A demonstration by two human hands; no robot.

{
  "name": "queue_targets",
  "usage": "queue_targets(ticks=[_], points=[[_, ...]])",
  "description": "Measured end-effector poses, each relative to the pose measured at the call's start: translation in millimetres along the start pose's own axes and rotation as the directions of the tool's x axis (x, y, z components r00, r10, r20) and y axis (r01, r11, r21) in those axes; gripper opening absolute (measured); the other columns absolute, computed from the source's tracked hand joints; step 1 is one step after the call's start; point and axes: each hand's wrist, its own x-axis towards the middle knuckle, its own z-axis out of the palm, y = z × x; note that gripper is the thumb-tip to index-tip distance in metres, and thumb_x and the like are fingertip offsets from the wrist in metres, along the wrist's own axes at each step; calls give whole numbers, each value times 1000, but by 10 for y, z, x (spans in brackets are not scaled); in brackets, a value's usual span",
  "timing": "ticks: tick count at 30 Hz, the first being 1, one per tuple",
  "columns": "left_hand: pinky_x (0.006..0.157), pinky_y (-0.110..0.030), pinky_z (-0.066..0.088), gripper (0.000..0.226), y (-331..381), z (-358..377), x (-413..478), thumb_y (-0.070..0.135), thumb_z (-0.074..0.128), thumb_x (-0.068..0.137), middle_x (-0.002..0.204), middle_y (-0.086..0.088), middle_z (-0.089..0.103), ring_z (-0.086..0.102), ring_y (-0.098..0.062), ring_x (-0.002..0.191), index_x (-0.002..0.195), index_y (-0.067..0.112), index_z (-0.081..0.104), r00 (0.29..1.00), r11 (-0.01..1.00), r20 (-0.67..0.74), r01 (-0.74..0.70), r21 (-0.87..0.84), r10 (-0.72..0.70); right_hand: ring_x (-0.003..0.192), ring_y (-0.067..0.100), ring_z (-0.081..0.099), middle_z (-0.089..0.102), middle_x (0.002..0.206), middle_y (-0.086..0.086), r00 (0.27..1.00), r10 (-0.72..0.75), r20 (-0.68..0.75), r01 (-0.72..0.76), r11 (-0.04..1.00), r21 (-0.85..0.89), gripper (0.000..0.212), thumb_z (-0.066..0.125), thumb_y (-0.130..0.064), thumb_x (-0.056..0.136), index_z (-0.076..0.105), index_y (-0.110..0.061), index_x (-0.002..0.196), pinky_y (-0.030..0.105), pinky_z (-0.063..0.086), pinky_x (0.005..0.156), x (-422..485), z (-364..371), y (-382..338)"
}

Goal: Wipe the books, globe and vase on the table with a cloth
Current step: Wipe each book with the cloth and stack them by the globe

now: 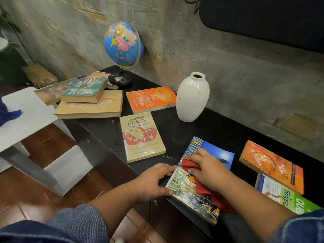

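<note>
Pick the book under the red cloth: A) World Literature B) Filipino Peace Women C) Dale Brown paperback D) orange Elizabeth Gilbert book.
A: the right hand holds the red cloth down on the World Literature book, with the left hand touching its edge.

This looks like a study corner in a home. A long black wooden desk stands against a rough, patchy grey plaster wall. On the desk are a blue plastic globe, a white ceramic vase and scattered paperback books. Left of the desk are reddish-brown floor tiles, a white side table and a green leafy plant.
</note>
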Motion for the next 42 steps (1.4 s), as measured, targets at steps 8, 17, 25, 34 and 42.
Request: queue_targets(ticks=[8, 17, 25, 34, 42], points=[[94, -3, 32, 70, -27, 44, -43, 19, 77, 75, 123, 5, 48, 49, 0, 114, 136, 32, 46, 996, 995, -70, 44, -86, -50, 111, 18, 52, 39, 113, -9, 1000, 16, -2, -16, 998, -57, 46, 58, -36, 92, 46, -37, 137, 33, 45, 91, 69, 27, -44], [98, -11, 36, 68, 2, 35, -64, 19, 77, 76, 120, 7, 50, 49, 1, 111, 135, 33, 47, 996, 994, -79, 36, -99, -44, 111, 21, 53, 40, 122, -5, 992, 108, -57, -114, 989, -97, 44, 55, -34, 95, 45, -36, 138, 34, 46, 92, 272, -4, 40], [98, -11, 37, 65, 26, 38, -77, 16, 78, 75, 119, 7, 50, 50, 0, 112, 132, 29, 50, 994, 989, -86, 56, -133, -67, 113, 21, 53, 39, 126, -4, 983, 137, -125, -148, 985, -87, 45, 54, -32, 95, 41, -33, 138, 33, 46, 90, 324, -29, 0], [94, -15, 43, 49, 46, 71, -104, 17, 81, 71, 113, 8, 56, 54, 0, 104, 115, 25, 59, 982, 984, -146, 100, -150, -122, 112, 13, 51, 45, 118, -9, 1000, -17, -14, 17, 998, -58, 41, 62, -36, 89, 53, -41, 129, 27, 42, 87, 295, -72, 107], [84, -12, 44, 43, 51, 95, -126, 20, 82, 70, 105, 9, 58, 54, -1, 94, 108, 25, 62, 969, 985, -197, 124, -123, -146, 109, 18, 54, 41, 119, -8, 998, -29, -56, 23, 994, -105, 42, 57, -34, 92, 49, -39, 133, 32, 46, 88, 188, 86, -136]])
